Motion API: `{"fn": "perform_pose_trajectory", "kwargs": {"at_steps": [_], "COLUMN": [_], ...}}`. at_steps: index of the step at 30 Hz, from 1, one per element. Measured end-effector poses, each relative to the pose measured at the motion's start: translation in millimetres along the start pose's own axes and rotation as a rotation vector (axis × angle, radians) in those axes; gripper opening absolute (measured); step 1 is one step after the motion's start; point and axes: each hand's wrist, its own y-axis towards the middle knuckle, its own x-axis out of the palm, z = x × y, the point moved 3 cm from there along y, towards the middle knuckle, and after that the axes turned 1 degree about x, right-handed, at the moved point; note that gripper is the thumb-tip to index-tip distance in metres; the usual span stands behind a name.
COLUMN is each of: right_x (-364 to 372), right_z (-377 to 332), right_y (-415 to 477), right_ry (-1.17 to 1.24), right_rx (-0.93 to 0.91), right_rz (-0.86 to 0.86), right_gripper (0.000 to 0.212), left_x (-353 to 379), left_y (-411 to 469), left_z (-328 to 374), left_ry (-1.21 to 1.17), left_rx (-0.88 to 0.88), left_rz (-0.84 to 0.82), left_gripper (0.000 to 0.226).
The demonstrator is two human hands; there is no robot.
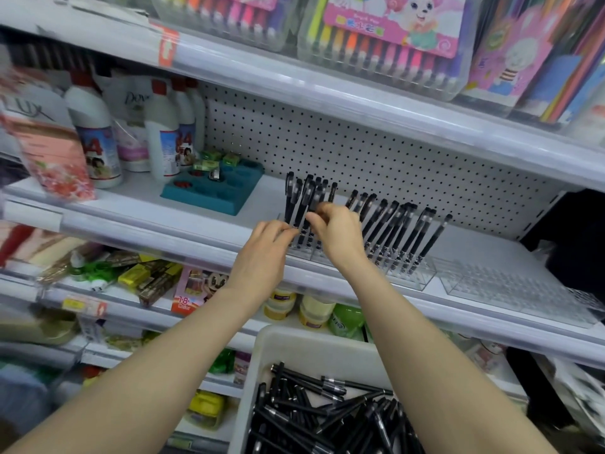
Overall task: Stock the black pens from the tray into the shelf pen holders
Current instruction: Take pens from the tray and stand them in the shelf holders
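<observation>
On the white shelf (183, 221), black pens (402, 234) stand tilted in clear pen holders (415, 276). Both hands meet at the leftmost bunch. The left hand (270, 244) has its fingers pinched together on the lower barrels, and the right hand (339, 235) curls its fingers round the pens just above. Below, a white tray (294, 339) holds loose pens (327, 414) in a heap.

Bare hands: two, left hand (266, 244) and right hand (337, 234). White plastic tray (294, 342): one. Clear plastic pen holders (412, 273): at least three. Upright black pens (393, 231): roughly twenty. Teal plastic organiser (212, 188): one.
</observation>
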Motion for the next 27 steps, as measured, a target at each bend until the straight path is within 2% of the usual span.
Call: {"fn": "perform_pose_trajectory", "kwargs": {"at_steps": [6, 15, 21, 27], "right_x": [4.2, -8.3, -31.5, -26.6], "right_z": [3.2, 5.4, 27.9, 72.2], "right_y": [-1.6, -14.9, -66.5, -143.5], "right_ry": [-0.012, 0.020, 0.092, 0.098], "right_rx": [0.036, -0.012, -0.044, -0.013], "right_rz": [0.008, 0.019, 0.085, 0.014], "right_gripper": [0.026, 0.021, 0.016, 0.012], "left_x": [0.7, -4.3, -2.9, 23.9], "left_y": [-0.8, -0.2, -21.3, -79.5], "left_z": [-0.4, 6.2, 27.2, 65.4], "left_ry": [-0.001, 0.064, 0.113, 0.033], "left_rx": [-0.003, -0.016, -0.014, 0.025], "left_rz": [-0.002, -0.041, -0.057, -0.143], "left_gripper": [0.055, 0.055, 0.052, 0.044]}}
